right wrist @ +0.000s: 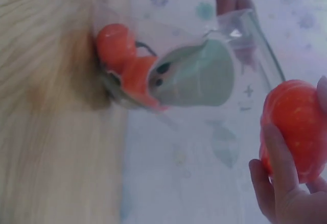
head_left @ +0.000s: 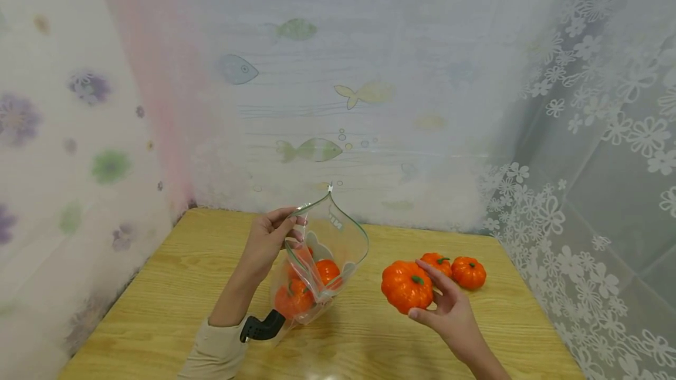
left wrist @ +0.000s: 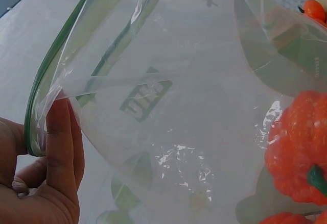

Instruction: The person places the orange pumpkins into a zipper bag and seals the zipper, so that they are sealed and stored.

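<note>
A clear zip-top bag with a green-edged mouth stands gaping on the table. My left hand pinches the left edge of its mouth between thumb and fingers. Several small orange pumpkins with green stems lie inside the bag, seen through the plastic. To the right of the bag, my right hand grips another orange pumpkin above the table, its green stem facing me. In the right wrist view, fingers wrap the side of this pumpkin, and the bag stands beyond it.
Two more pumpkins sit on the wooden table behind my right hand. A black wrist-camera mount sticks out from my left sleeve, close to the bag's lower left. Curtains printed with fish and flowers hang around the table's back and sides.
</note>
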Available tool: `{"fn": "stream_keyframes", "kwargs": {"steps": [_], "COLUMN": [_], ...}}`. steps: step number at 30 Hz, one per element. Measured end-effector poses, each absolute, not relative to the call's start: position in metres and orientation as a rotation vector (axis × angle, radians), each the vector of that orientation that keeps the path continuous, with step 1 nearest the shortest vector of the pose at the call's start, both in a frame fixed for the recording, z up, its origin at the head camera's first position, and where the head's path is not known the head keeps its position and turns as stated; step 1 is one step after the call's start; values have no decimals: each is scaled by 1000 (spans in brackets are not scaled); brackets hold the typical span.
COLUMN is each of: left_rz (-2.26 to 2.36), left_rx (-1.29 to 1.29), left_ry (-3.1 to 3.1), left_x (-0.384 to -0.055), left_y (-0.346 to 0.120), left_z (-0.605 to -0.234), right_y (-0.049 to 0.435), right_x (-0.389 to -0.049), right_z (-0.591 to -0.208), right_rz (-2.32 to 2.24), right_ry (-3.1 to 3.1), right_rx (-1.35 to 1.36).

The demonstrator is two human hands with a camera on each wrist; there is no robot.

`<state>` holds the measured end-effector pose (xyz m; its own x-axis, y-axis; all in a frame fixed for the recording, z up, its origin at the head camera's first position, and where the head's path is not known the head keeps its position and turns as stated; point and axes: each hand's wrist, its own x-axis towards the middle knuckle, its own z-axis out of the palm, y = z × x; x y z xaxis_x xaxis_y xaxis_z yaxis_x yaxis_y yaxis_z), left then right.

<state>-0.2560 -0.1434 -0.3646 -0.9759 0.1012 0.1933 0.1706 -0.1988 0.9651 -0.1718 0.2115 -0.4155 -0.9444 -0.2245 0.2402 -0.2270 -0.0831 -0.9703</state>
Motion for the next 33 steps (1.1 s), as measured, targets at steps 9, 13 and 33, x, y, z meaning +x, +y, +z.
{"fn": "stream_keyframes", "kwargs": {"steps": [9,13,33], "left_rz": [-2381,-2381,-2402], "left_rx": [-340,-343,-337], "left_ry": [-1956,-1962,-1966], "left_x": [-258,-259,-257], "left_y": [-142,-141,-136], "left_z": [-365,-365,-366], "right_y": [200,193,162], "right_x": [-168,-168,-179], "right_z": [-396,-390,-372], "right_rz": [2245,2269,2291], "right_ry": [-2076,-2041,-1920], "right_rx": [592,629,743]}}
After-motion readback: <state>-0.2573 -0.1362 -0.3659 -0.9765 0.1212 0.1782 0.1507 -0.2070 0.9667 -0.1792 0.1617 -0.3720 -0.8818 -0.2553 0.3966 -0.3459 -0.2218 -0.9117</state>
